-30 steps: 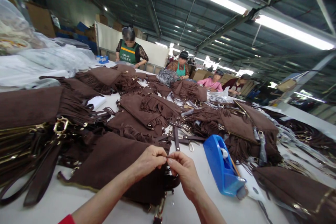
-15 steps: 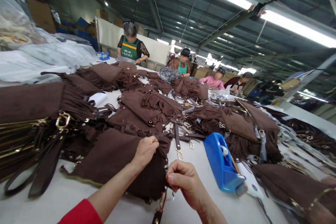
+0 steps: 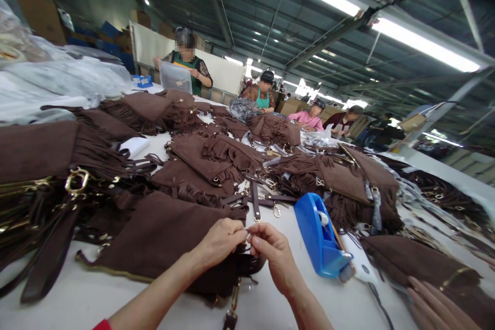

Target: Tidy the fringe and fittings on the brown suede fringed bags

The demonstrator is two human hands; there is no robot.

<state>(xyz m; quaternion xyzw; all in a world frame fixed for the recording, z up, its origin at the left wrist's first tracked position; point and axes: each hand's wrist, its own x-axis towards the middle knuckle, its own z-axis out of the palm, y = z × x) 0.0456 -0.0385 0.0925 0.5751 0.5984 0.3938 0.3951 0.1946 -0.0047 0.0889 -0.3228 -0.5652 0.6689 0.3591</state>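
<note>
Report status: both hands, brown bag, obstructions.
Left hand and right hand fingertips together at a small piece, details unclear. Brown bag beneath left hand. Blue tape dispenser apart, beside right hand; another person's hand lower right.

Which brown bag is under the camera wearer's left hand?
The front-middle bag, left of the blue tape dispenser: the left hand is over it; other bags lie beyond or beside.
</note>
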